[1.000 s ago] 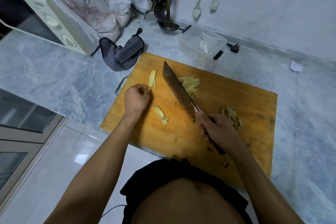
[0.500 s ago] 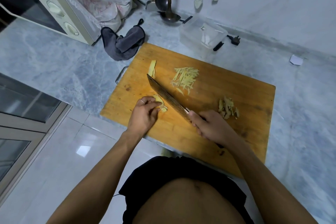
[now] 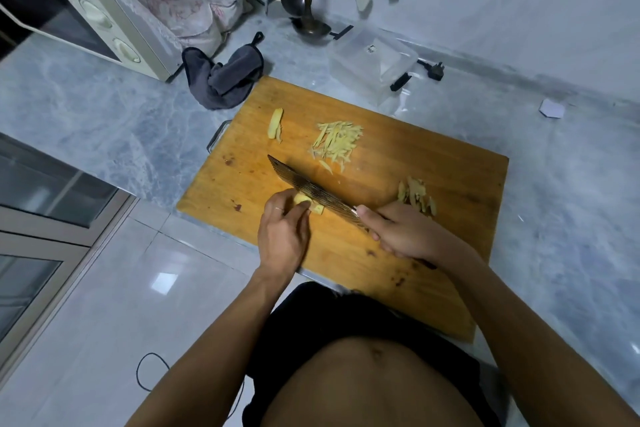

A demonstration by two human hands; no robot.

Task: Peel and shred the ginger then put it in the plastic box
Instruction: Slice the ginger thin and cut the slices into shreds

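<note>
Two bare forearms run up from the lower edge of the frame toward its centre, with no sleeves, watch or bracelet on them. The left hand (image 3: 284,236), just left of centre, wears a thin pale ring on one finger. The right hand (image 3: 405,236), just right of centre, shows no ring on the parts that can be seen. At the bottom centre the bare belly shows, and above it in the frame lies a band of black clothing with a crumpled edge.

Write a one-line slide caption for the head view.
Left hand steadies a ginger piece while the right hand slices it with a cleaver on the wooden board.
</note>
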